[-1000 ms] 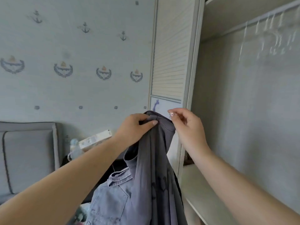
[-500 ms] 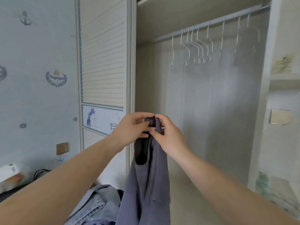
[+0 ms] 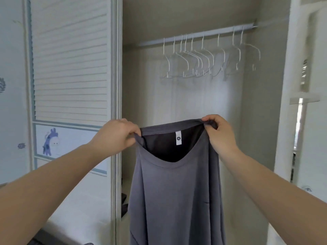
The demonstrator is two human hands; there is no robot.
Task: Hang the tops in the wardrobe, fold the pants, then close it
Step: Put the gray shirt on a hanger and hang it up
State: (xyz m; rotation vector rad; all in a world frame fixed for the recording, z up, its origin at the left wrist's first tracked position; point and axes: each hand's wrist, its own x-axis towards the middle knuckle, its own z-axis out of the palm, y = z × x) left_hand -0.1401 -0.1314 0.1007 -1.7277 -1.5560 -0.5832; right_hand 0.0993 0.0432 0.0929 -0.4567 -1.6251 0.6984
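A grey top [image 3: 177, 191] hangs in front of the open wardrobe, its neck opening spread wide with a white label showing inside. My left hand [image 3: 116, 137] pinches the left end of the collar and my right hand [image 3: 219, 133] pinches the right end. Above and behind, several empty white hangers [image 3: 203, 57] hang on the wardrobe rail [image 3: 194, 37]. The top's lower part runs out of the frame at the bottom.
The louvred sliding door [image 3: 70, 68] stands slid to the left of the opening. A white post and shelf [image 3: 304, 99] border the opening on the right. Something dark [image 3: 124, 200] lies low inside the wardrobe at the left.
My view has swung right to face the wardrobe. My hands have moved apart and stretched the collar open; before they held the bunched top close together.
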